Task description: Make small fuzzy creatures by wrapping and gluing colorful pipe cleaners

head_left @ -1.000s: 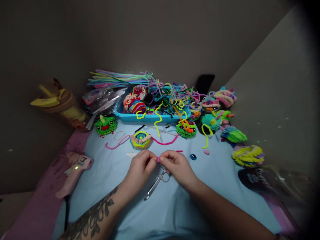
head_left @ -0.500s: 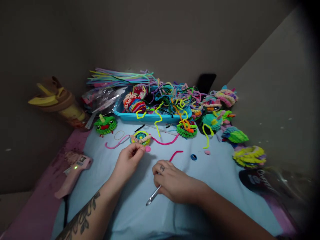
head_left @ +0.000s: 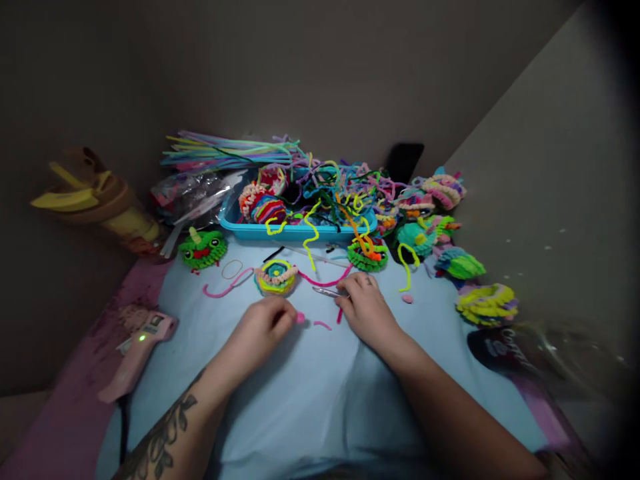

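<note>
My left hand (head_left: 267, 327) is closed in a pinch, with a small pink piece (head_left: 300, 317) at its fingertips. To the right, my right hand (head_left: 373, 310) has its fingers bent over one end of a slim silver tool (head_left: 327, 292), whose tip points left; its kind is unclear. A dark pink pipe cleaner end (head_left: 340, 315) shows beside the right thumb. Between the hands lies a short curved pink strip (head_left: 323, 325). A round yellow, teal and peach pipe cleaner piece (head_left: 277, 277) sits just beyond my left hand, near a long magenta pipe cleaner (head_left: 325, 283).
A blue tray (head_left: 300, 232) holds tangled pipe cleaners. Green pipe cleaner figures (head_left: 205, 252) and several colourful ones (head_left: 487, 303) stand around. A pink glue gun (head_left: 137, 357) with a lit light lies left. A plastic cup (head_left: 505, 350) rests right, a phone (head_left: 405, 160) behind.
My right hand has moved up and away, turning the silver tool's tip to the left. The left hand has lowered slightly. A short pink strip now shows between them; the blue eye is out of sight.
</note>
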The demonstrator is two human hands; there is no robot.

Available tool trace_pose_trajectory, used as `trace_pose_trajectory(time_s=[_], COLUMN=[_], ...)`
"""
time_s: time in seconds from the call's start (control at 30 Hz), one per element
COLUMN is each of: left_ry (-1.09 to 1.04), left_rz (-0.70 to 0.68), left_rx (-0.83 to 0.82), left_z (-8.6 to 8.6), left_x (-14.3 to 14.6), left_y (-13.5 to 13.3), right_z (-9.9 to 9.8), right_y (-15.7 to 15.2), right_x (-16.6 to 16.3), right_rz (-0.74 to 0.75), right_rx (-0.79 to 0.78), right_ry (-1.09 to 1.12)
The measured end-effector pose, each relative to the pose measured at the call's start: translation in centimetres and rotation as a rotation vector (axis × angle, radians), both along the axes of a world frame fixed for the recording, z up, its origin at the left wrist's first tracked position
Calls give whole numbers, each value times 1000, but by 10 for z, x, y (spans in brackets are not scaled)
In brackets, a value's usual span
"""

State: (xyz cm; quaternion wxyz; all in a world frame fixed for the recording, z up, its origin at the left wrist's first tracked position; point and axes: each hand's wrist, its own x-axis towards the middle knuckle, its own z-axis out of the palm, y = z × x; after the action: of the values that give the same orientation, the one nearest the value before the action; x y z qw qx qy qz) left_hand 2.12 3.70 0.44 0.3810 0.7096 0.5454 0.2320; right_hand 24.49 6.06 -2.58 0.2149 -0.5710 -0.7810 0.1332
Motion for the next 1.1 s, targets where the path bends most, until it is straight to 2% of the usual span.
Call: trace_pose_trajectory(time_s=[0.03, 0.1, 0.2, 0.27, 0.33, 0.43, 0.5, 0.6, 0.73, 0.83, 0.9, 0.97, 1.03, 1.1], left_ry=[48, 134, 188, 203, 252, 449, 632, 807, 854, 835, 767, 599, 344, 92], left_rz=[-82, -162, -183, -163, -67, 270, 441, 456, 394, 396, 453, 570, 670, 631], left_rx=[-14, -26, -37, -48, -10, 176, 230, 220, 211, 235, 293, 404, 496, 470], left_z=[-2, -6, -8, -6, -3, 2, 3, 2, -3, -4, -3, 1, 5, 7], left_x=[2, 6, 1, -9, -23, -45, -55, -60, -57, -57, -58, -59, -55, -46], left_y=[-2, -6, -6, -1, 6, 15, 19, 21, 23, 25, 25, 24, 21, 16], right_z=[1, 4, 9, 9, 8, 7, 7, 7, 8, 7, 6, 7, 9, 13], right_y=[-2, -7, -15, -18, -18, -17, -16, -16, -18, -17, -16, -15, -13, -13], right_x=[-2, -7, -13, -14, -15, -15, -14, -15, -15, -14, -12, -9, -7, -6], right_rz=[29, 149, 321, 367, 384, 361, 335, 331, 345, 331, 313, 261, 184, 114], right_rx=[33, 26, -40, -54, -54, -41, -29, -22, -17, 2, 25, 60, 94, 109], right_ry=[19, 53, 73, 73, 80, 98, 107, 111, 110, 129, 161, 207, 264, 334])
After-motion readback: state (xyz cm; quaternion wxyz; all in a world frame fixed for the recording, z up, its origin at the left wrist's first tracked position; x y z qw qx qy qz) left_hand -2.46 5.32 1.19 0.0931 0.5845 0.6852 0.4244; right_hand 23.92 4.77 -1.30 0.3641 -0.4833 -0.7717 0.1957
